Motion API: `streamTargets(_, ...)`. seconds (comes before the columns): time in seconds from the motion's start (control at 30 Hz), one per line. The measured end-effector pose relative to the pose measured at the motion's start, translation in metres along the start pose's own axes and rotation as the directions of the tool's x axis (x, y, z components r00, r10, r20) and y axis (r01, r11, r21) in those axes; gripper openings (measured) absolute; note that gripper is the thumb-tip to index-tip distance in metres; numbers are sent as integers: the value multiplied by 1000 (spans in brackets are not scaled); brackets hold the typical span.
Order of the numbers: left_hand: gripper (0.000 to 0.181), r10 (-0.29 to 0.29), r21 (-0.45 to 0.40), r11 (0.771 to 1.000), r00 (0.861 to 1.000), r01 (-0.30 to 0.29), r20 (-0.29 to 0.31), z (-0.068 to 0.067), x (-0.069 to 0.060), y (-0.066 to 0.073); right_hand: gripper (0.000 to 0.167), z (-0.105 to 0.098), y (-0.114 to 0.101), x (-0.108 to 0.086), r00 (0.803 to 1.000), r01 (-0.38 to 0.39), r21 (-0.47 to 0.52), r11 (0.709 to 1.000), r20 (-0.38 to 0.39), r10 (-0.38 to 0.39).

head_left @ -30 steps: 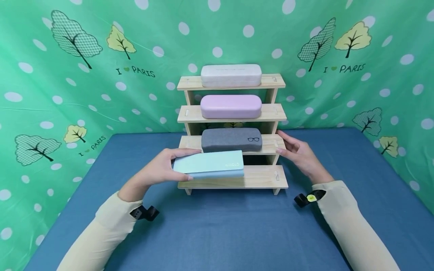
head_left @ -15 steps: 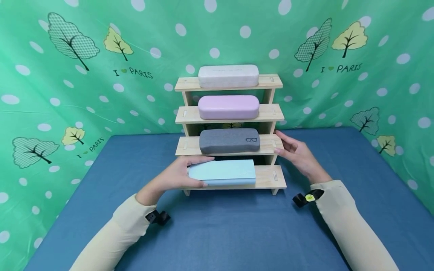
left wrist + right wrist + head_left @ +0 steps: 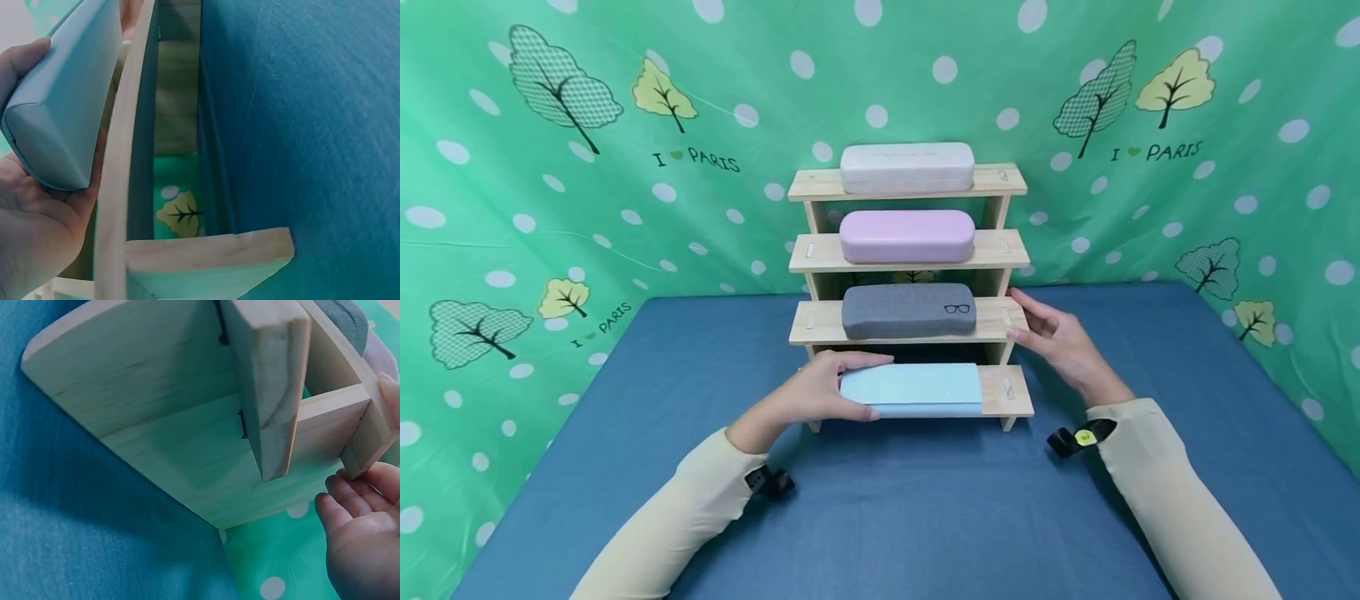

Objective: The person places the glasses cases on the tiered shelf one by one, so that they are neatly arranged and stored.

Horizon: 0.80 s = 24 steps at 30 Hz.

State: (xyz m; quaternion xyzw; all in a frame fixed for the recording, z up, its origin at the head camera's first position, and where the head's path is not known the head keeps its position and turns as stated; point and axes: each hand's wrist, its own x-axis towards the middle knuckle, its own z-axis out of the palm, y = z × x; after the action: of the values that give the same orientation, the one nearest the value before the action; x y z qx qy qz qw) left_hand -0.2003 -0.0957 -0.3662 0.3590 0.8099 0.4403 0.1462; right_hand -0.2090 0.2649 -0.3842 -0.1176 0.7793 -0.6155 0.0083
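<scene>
A light blue glasses case (image 3: pixel 917 387) lies along the lowest step of a wooden tiered rack (image 3: pixel 1009 392). My left hand (image 3: pixel 820 387) grips its left end, thumb along the front side and fingers behind; in the left wrist view the case (image 3: pixel 62 94) sits between thumb and fingers, close to the shelf board (image 3: pixel 119 162). Whether its whole underside touches the step is hidden. At the rack's right side, my right hand (image 3: pixel 1063 342) pinches the end of the second step from the bottom; the right wrist view shows the fingers (image 3: pixel 350 506) at that board's end.
Above the light blue case, each step bears one case: a grey one (image 3: pixel 910 312) with a glasses print, a lilac one (image 3: pixel 907 237) and a white one (image 3: pixel 907 168). A blue cloth (image 3: pixel 895 517) covers the table, and a green dotted curtain (image 3: pixel 760 50) hangs behind.
My left hand has carried the light blue case right and down, from tilted in front of the rack to lying along the lowest step. The right hand keeps its hold on the rack.
</scene>
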Motion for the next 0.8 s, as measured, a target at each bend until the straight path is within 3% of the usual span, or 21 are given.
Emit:
streamTargets(0.27, 65, -22, -3, 1000, 1000, 22, 8, 4, 6, -5, 70, 0, 0, -1, 1000, 9, 17, 1000, 6, -9)
streamTargets(0.8, 67, 12, 86, 996, 1000, -10, -22, 10, 13, -15, 70, 0, 0, 0, 1000, 1, 5, 1000, -6, -1)
